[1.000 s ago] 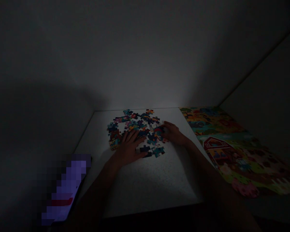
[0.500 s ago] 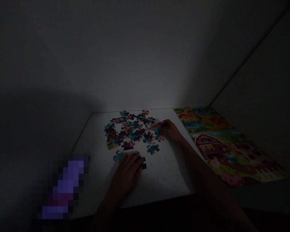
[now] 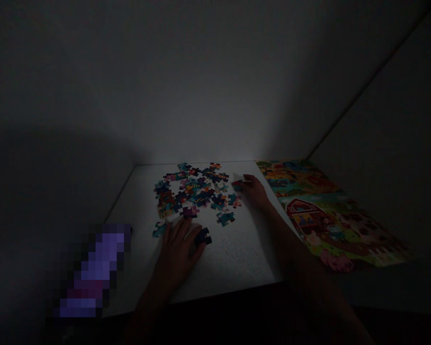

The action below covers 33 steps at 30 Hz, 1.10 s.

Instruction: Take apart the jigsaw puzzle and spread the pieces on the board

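Note:
My left hand (image 3: 177,247) lies flat on the white table with its fingers spread. A dark blue puzzle piece (image 3: 203,236) shows between its thumb and forefinger, and a teal piece (image 3: 159,229) is by its outer fingertips. Closed in a pinch, my right hand (image 3: 254,191) holds a red and dark teal puzzle piece (image 3: 237,185) at the right side of the pile. Several mixed puzzle pieces (image 3: 197,191) lie crowded and partly overlapping beyond the hands. Between the hands is a separate teal piece (image 3: 225,218), and a teal-pink piece (image 3: 234,200) sits just below the pinched one.
Two colourful picture sheets (image 3: 319,220), one with a red barn, lie along the right of the white table (image 3: 244,254). A pale wall (image 3: 201,105) rises behind the table. On the left is a blurred purple shape (image 3: 100,263). The scene is dim.
My left hand has shifted left with its fingers wider apart, and the teal piece beside it has moved left. My right hand has drawn the red and teal piece slightly away from the pile.

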Each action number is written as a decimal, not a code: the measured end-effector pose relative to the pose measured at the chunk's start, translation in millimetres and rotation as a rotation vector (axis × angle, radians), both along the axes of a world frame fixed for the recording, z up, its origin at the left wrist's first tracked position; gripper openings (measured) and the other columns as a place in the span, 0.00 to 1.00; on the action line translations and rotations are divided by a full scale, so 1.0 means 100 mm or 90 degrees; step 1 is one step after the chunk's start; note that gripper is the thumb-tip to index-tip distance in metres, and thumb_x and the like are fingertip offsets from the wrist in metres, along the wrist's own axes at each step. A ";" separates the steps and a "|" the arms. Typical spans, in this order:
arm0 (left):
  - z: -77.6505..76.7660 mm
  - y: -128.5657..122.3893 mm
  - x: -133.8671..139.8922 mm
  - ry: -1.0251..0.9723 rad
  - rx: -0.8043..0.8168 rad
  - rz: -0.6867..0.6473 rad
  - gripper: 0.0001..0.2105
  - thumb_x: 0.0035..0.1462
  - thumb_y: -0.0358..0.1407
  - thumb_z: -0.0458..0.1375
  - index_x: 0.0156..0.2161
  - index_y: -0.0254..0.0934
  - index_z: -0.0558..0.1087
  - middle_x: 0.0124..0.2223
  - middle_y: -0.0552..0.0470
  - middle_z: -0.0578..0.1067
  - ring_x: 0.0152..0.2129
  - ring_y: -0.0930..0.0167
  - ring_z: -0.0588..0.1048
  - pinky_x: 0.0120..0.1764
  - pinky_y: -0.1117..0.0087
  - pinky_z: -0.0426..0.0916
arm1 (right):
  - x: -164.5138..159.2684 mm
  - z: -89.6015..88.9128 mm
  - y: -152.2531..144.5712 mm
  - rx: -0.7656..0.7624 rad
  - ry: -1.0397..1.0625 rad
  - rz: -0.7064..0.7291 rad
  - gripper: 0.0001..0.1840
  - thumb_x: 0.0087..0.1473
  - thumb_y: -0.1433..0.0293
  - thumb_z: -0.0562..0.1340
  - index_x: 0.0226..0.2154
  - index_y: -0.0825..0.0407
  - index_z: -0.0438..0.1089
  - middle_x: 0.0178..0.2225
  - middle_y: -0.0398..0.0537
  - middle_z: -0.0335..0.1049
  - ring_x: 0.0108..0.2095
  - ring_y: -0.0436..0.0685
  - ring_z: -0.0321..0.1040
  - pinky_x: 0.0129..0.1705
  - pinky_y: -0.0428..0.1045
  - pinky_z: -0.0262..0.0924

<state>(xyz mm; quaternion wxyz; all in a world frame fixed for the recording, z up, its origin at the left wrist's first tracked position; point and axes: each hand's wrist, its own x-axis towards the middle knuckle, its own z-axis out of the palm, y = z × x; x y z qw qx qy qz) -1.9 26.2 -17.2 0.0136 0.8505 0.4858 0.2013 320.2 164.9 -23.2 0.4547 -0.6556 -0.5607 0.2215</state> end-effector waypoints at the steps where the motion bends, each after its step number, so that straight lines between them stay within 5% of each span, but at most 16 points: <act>1: 0.00 -0.01 0.01 0.003 0.007 0.000 0.19 0.64 0.46 0.52 0.56 0.43 0.70 0.63 0.45 0.67 0.62 0.56 0.62 0.64 0.40 0.49 | -0.03 -0.01 0.02 -0.005 -0.066 -0.002 0.23 0.51 0.61 0.63 0.49 0.52 0.69 0.49 0.57 0.72 0.50 0.64 0.71 0.52 0.59 0.64; 4: 0.00 -0.03 0.03 0.005 0.009 -0.051 0.18 0.66 0.44 0.50 0.57 0.44 0.70 0.63 0.47 0.67 0.62 0.59 0.63 0.64 0.44 0.52 | -0.10 0.01 0.05 -0.026 -0.218 0.001 0.24 0.54 0.62 0.63 0.52 0.53 0.69 0.56 0.60 0.67 0.59 0.67 0.62 0.60 0.60 0.55; 9: -0.02 -0.03 -0.02 -0.027 -0.006 -0.136 0.16 0.66 0.42 0.52 0.56 0.45 0.71 0.60 0.51 0.71 0.58 0.64 0.68 0.61 0.51 0.62 | -0.08 0.09 0.03 -0.119 -0.425 -0.011 0.29 0.54 0.54 0.64 0.53 0.52 0.70 0.54 0.63 0.68 0.54 0.69 0.65 0.54 0.58 0.59; 18: 0.07 -0.04 0.03 -0.081 -0.035 -0.123 0.14 0.65 0.37 0.54 0.55 0.44 0.71 0.54 0.51 0.74 0.52 0.64 0.71 0.56 0.56 0.67 | 0.11 0.17 -0.08 -0.182 -0.343 0.053 0.20 0.49 0.59 0.68 0.44 0.49 0.74 0.42 0.52 0.76 0.43 0.59 0.71 0.44 0.50 0.62; 24: 0.20 -0.12 0.07 -0.057 -0.093 -0.094 0.21 0.57 0.31 0.58 0.57 0.42 0.70 0.54 0.48 0.72 0.52 0.62 0.68 0.56 0.57 0.65 | 0.24 0.24 -0.22 -0.237 -0.375 -0.008 0.20 0.54 0.55 0.65 0.39 0.55 0.74 0.37 0.58 0.76 0.40 0.61 0.72 0.40 0.51 0.62; 28: 0.19 -0.15 0.08 -0.043 -0.098 -0.067 0.18 0.60 0.38 0.59 0.55 0.41 0.71 0.48 0.48 0.74 0.47 0.62 0.71 0.52 0.58 0.67 | 0.28 0.29 -0.50 -0.294 -0.459 -0.028 0.21 0.59 0.54 0.59 0.34 0.56 0.74 0.34 0.63 0.75 0.41 0.65 0.72 0.40 0.53 0.61; 33: 0.20 -0.15 0.07 -0.049 -0.097 -0.074 0.21 0.57 0.43 0.63 0.55 0.44 0.71 0.47 0.49 0.74 0.46 0.61 0.71 0.50 0.58 0.68 | 0.09 0.25 -1.24 -0.250 -0.523 -0.051 0.18 0.62 0.58 0.55 0.34 0.52 0.73 0.36 0.61 0.73 0.39 0.65 0.72 0.38 0.54 0.62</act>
